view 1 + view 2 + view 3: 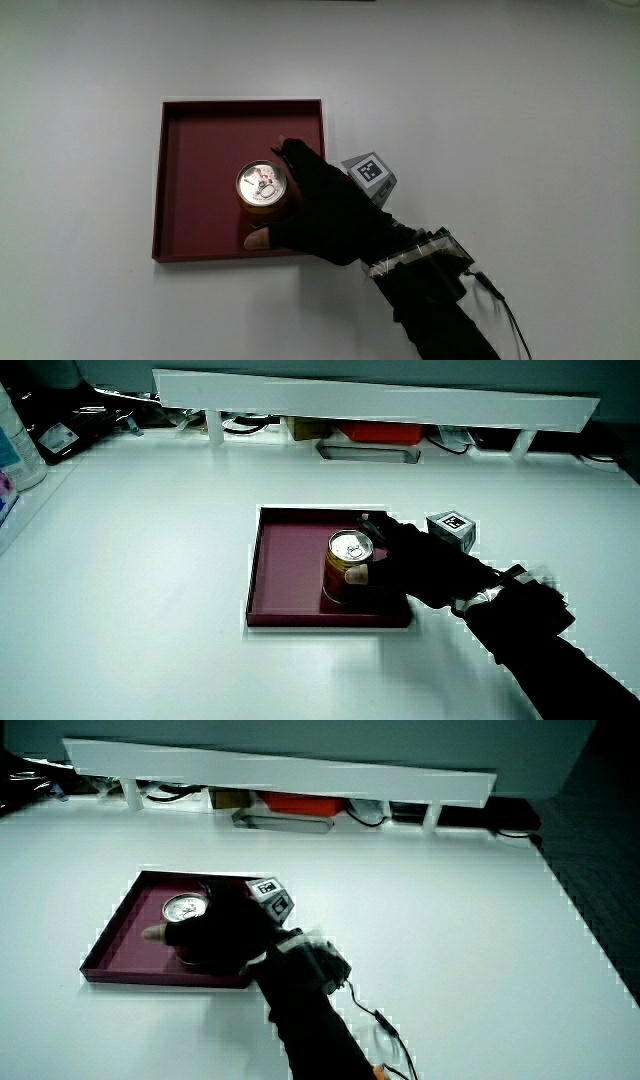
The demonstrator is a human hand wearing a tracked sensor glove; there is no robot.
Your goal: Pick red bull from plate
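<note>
A dark maroon square plate (200,190) with a pale outer edge lies on the plain white table (500,100). The upright can (262,189) has an orange-gold wall and a silver lid with a red mark. The black-gloved hand (325,210) carries a grey cube (370,175) with a black-and-white square pattern, at the can's three o'clock.

A white table (500,80) fills mid-frame. In both side views a low white partition (380,400) stands on short legs along its edge, with a red box (380,432) and a grey tray (368,453) showing under it. A pale bottle (15,445) stands at the table's edge, near dark clutter (60,435).
</note>
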